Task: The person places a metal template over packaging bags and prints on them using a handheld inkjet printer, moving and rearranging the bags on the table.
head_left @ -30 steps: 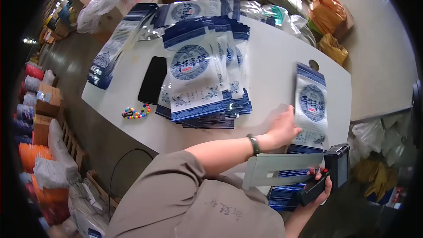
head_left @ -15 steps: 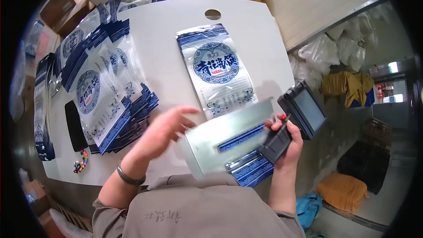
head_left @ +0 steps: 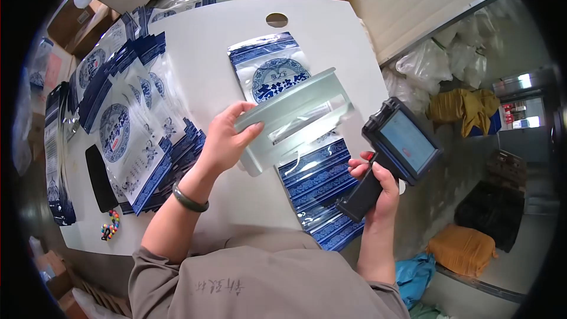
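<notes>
Closest in is the person's grey-brown shirt (head_left: 266, 286), with lettering across it. From its right sleeve the right hand (head_left: 381, 192) comes up with its grip closed around the handle of a black handheld device (head_left: 407, 145), whose lit screen is tilted toward the person. A dark bangle (head_left: 190, 198) circles the left wrist; beyond it the left hand (head_left: 227, 142) pinches the near-left end of a pale, see-through slotted plate (head_left: 295, 103), thumb on top.

The plate slants over the lower part of a white-and-blue printed bag (head_left: 266, 56); whether the two touch cannot be told. More blue-edged bags (head_left: 322, 192) overlap in a row below it, reaching toward the shirt.

To the left on the white bench (head_left: 207, 53), a beaded strap (head_left: 110, 224) lies by a black phone (head_left: 100, 177), which is just beside a fanned pile of similar bags (head_left: 118, 133). Farther out are a round hole (head_left: 277, 20) in the bench top and, past the far-left edge, cardboard boxes (head_left: 88, 26). Clear plastic sacks (head_left: 422, 68) gather beyond the right side.
</notes>
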`<state>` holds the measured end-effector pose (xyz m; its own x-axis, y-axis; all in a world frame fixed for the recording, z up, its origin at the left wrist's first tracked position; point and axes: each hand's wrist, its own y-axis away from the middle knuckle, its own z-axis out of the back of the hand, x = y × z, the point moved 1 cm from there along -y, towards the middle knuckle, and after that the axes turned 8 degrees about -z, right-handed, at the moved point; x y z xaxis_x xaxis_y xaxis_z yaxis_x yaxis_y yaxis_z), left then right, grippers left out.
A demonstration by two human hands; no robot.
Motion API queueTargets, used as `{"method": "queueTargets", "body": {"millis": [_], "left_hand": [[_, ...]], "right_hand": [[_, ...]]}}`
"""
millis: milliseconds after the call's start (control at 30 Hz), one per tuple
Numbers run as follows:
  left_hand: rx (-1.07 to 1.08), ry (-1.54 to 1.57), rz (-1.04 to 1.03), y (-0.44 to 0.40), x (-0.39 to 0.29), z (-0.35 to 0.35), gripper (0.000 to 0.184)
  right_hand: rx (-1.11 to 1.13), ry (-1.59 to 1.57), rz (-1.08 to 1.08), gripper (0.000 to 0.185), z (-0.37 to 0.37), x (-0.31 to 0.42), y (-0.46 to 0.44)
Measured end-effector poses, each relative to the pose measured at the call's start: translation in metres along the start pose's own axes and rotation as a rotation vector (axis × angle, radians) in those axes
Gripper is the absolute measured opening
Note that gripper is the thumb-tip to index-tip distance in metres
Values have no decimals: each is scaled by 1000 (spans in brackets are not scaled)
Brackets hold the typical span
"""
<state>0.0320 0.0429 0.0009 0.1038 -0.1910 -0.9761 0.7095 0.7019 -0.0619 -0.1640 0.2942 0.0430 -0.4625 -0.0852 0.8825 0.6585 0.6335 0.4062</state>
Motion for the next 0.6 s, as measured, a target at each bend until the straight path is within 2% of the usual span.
{"method": "queueTargets", "body": {"millis": [167, 267, 467, 600], "left_hand": [[17, -205, -53, -16, 14, -4, 32], [50, -293, 13, -19, 7, -3, 32], [25, -282, -26, -19, 10, -4, 35], [7, -273, -33, -18, 13, -5, 35]], "right_hand": [[-15, 15, -50, 42, -7, -3, 7], [24, 8, -92, 40, -14, 1, 10], [35, 139, -74, 37, -34, 15, 8], [84, 306, -189, 34, -41, 26, 2]]}}
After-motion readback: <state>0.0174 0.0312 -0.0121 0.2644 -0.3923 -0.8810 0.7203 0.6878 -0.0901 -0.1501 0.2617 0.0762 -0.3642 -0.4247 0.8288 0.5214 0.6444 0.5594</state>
